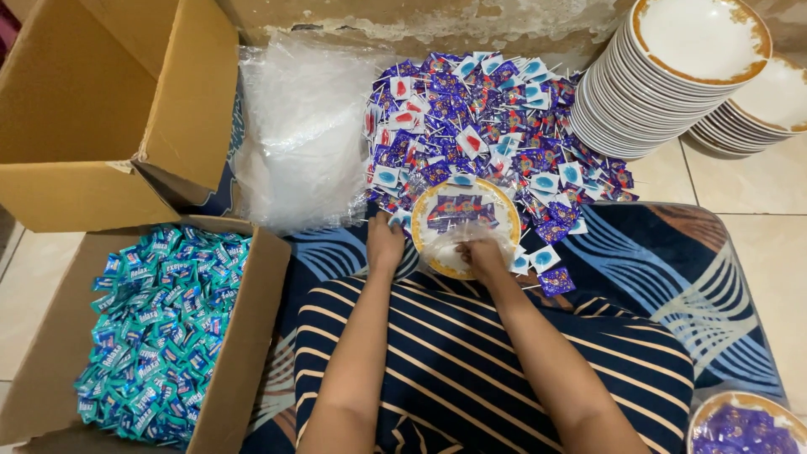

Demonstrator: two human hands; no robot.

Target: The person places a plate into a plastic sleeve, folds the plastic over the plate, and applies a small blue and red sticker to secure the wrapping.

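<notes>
A white plate with a gold rim (508,220) lies on the patterned mat in front of me, with purple wrapped sweets (458,208) on it under a clear plastic bag. My right hand (485,253) rests on the plate's near side, fingers curled on the clear plastic. My left hand (384,242) lies flat on the mat just left of the plate, near the edge of the big heap of purple, blue and red wrapped lollipops (487,126) beyond it.
A pile of clear plastic bags (303,134) lies at the back left. An open cardboard box (252,336) of teal sweets (160,328) stands at my left, another box (109,109) behind it. Two stacks of plates (664,84) stand at the back right. A filled plate (744,424) sits at the bottom right.
</notes>
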